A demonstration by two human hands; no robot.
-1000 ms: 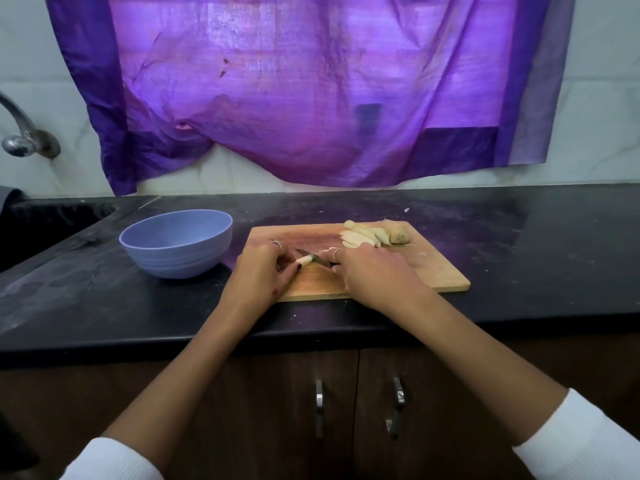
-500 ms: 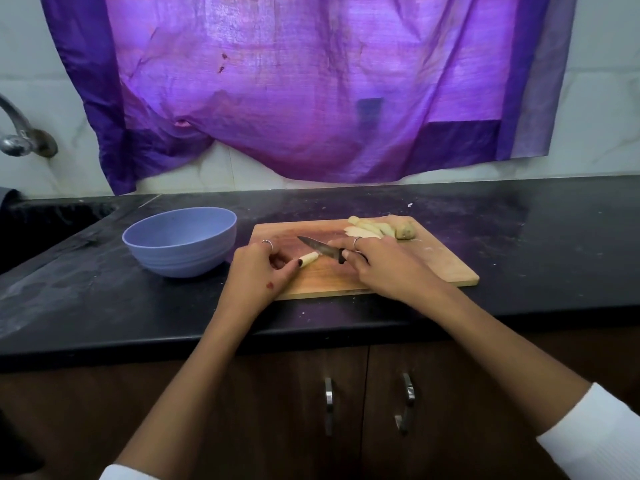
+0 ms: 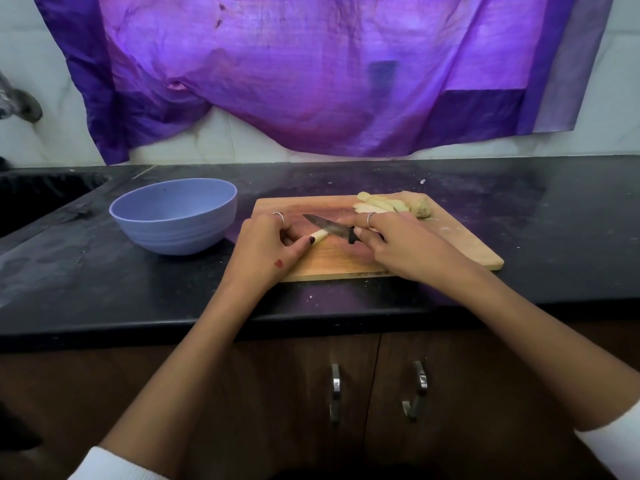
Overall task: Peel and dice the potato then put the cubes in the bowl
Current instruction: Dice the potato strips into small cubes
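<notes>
A wooden cutting board point(image 3: 398, 258) lay on the black counter point(image 3: 554, 237), and both hands worked over its near-left part. The left hand point(image 3: 266, 251) pinched a pale potato strip point(image 3: 320, 234) between thumb and curled fingers, holding it flat against the board with the free end pointing toward two o'clock. The right hand point(image 3: 405, 247) gripped the black handle of a small knife point(image 3: 329, 226), fingers curled round it and the forefinger laid along the top; the blade pointed toward ten o'clock and its edge sat on the free end of the strip. A ring showed on a finger of each hand. At the board's far edge, at about one o'clock from the hands, lay the rest of the potato point(image 3: 398, 206) — a heap of cut strips with a rounder chunk on its right side, the heap just beyond the right hand's knuckles. A light blue bowl point(image 3: 173, 216) stood on the counter at nine o'clock from the board, near its left edge but apart from it; no cubes could be seen in the part of its inside that showed. A purple cloth point(image 3: 311, 74) hung on the wall at twelve o'clock, and two cabinet handles point(image 3: 377, 393) showed below the counter at six o'clock.
</notes>
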